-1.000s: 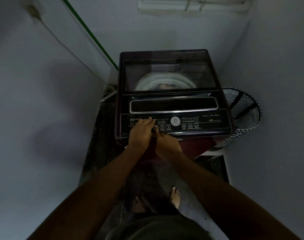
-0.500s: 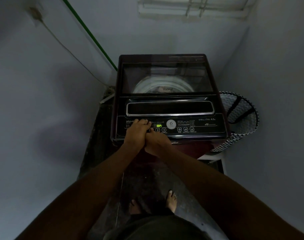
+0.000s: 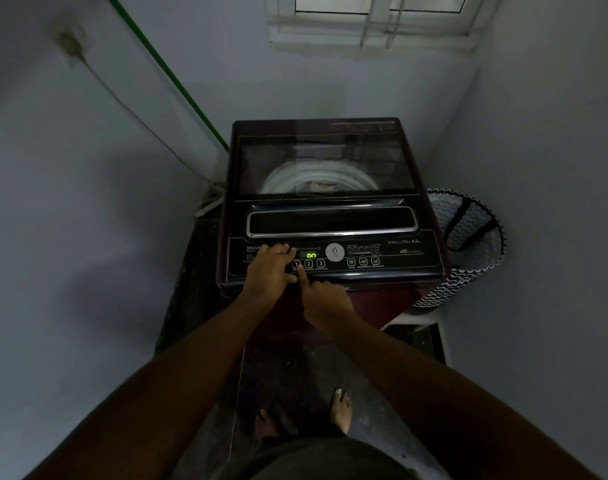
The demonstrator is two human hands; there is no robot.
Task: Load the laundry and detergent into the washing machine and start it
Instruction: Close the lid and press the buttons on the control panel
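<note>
A dark top-loading washing machine (image 3: pixel 330 133) stands against the back wall with its glass lid down; the pale drum (image 3: pixel 318 181) shows through it. On the front control panel (image 3: pixel 392 258) a green display (image 3: pixel 311 255) reads "on". My left hand (image 3: pixel 271 268) lies flat on the panel's left part, fingers together, holding nothing. My right hand (image 3: pixel 321 299) is at the panel's front edge with its index finger stretched out, the tip at the button marked 1 (image 3: pixel 296 264). The other fingers are curled in.
A black-and-white patterned laundry basket (image 3: pixel 469 244) stands to the right of the machine on a white stool. A green pipe (image 3: pixel 171 74) and a cable run down the left wall. Walls close in on both sides. My bare feet (image 3: pixel 340 407) stand on the dark floor.
The green display lit up. My right hand, tucked beside the left, has stretched out its index finger to the button marked 1. The camera view tilted up slightly.
</note>
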